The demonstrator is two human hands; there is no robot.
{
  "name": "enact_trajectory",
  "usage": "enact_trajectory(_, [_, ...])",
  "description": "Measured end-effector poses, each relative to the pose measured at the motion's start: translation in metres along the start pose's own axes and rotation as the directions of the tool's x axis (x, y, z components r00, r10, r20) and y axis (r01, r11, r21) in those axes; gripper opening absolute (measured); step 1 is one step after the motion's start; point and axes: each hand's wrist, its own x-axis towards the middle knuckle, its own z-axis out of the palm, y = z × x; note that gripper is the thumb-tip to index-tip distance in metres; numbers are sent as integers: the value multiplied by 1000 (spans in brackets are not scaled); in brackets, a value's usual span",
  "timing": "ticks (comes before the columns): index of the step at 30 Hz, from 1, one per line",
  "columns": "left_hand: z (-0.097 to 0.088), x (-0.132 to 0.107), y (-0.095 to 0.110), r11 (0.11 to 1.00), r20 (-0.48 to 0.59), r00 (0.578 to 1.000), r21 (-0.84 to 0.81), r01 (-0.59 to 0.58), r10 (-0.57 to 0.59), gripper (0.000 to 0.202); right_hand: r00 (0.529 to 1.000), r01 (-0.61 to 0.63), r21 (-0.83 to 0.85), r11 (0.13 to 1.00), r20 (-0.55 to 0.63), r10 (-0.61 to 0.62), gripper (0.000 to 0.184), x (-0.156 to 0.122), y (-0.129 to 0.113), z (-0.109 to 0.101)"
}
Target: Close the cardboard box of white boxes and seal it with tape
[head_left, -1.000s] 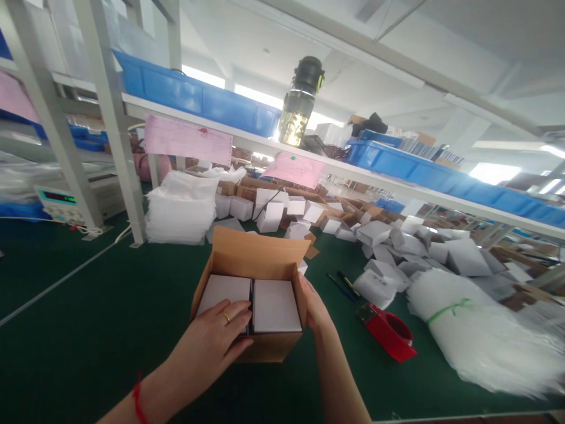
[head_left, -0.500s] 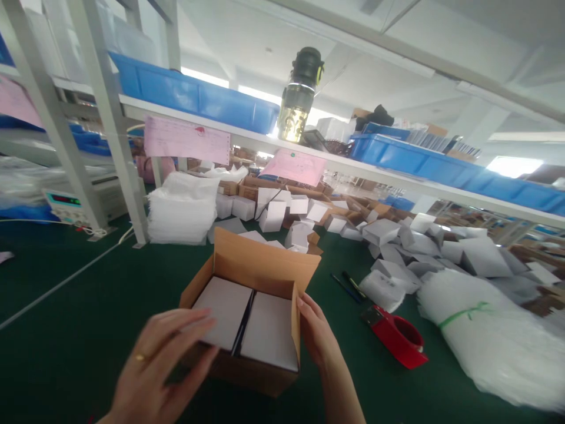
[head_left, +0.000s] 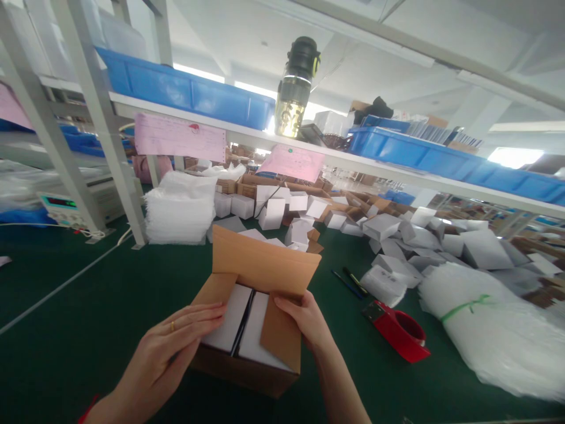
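A brown cardboard box [head_left: 251, 374] stands in front of me, its back flap [head_left: 265, 256] upright. Inside, two white boxes [head_left: 253, 347] lie side by side with a dark narrow gap between them. Both side flaps are folded inward over them. My left hand [head_left: 176, 335], fingers stretched out, presses flat on the left flap [head_left: 216, 290]; a ring shows on one finger. At the right side, my right hand [head_left: 306, 321] has its thumb on top of the right flap [head_left: 280, 330], its other fingers behind the box edge.
A red tape dispenser [head_left: 399, 333], pens [head_left: 353, 282] and a bundle of clear plastic bags [head_left: 494, 330] lie to the right. White small boxes [head_left: 388, 235] pile up behind. Stacked white foam sheets [head_left: 180, 212] stand back left. A shelf [head_left: 247, 126] crosses above, holding a bottle [head_left: 295, 88] and blue bins [head_left: 189, 88].
Both side flaps have come down inward over the white boxes. My left hand has settled onto the left flap, and my right thumb has moved onto the right flap.
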Motion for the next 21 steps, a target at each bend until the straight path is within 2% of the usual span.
enact_trajectory(2, [-6,1,-3,999,119,993,40,1,-5,31,999,31,-37,999,21,-31,47,2,-5,0])
enact_trajectory(4, [-11,4,-11,996,243,970,82,-22,1,37,997,79,-84,993,30,-77,43,2,-11,1])
enact_trajectory(7, [-16,11,-25,999,340,941,37,-23,9,39,988,157,-163,974,44,-151,38,-3,-15,3])
enact_trajectory(11, [-18,14,-29,993,330,944,-107,38,-1,38,969,243,-254,936,15,-248,33,-18,-11,6])
enact_trajectory(14, [-17,6,-26,989,288,957,-149,22,22,36,923,360,-362,860,6,-384,23,-29,-12,10])
enact_trajectory(17, [-13,-5,-25,989,224,973,-149,-24,57,34,873,487,-431,760,204,-444,22,-41,-27,13])
enact_trajectory(19, [-9,-12,-23,989,176,981,-139,-55,79,32,843,534,-452,714,352,-408,26,-52,-40,14])
enact_trajectory(21, [-6,-17,-21,993,148,987,-113,-45,62,29,812,575,-492,654,438,-385,35,-68,-46,15])
